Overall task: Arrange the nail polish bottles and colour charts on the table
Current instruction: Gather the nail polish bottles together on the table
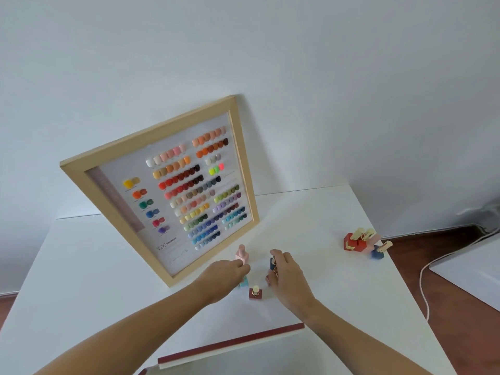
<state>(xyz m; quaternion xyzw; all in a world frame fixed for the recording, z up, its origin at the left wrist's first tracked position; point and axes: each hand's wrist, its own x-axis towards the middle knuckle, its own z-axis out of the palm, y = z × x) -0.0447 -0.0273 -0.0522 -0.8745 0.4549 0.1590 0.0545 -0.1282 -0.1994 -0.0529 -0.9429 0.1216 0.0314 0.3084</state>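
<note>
A wood-framed colour chart (173, 190) with rows of nail swatches leans against the wall at the back of the white table (81, 266). In front of it my left hand (227, 272) touches a pale pink bottle (241, 254); a teal bottle (243, 282) shows just under that hand. My right hand (284, 269) is closed around a dark blue bottle (272, 262), and something red peeks out below its fingers. A dark red bottle (255, 292) with a cream cap stands between my hands, untouched.
A cluster of red, pink and blue bottles (364, 242) sits near the table's right edge. A flat white board with a dark red edge (230, 345) lies at the near edge. A cable (424, 280) runs over the wooden floor to the right.
</note>
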